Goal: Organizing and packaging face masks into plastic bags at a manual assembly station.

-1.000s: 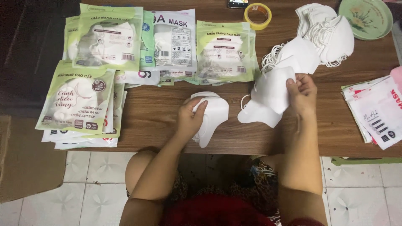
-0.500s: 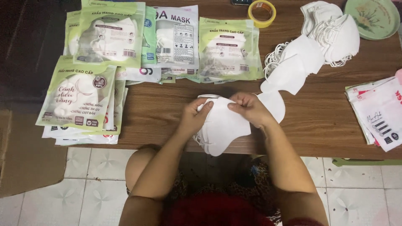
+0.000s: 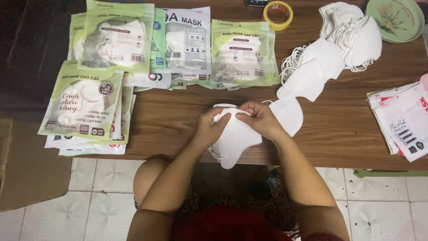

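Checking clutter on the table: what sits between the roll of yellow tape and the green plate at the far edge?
Head view: a heap of loose white face masks lies between the yellow tape roll and the green plate, on the wooden table.

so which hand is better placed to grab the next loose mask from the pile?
Right, probably. The right hand sits nearest the loose white masks, which trail toward the table's right side; one lies just beside it. The left hand is farther away, pinching the stacked masks with the right.
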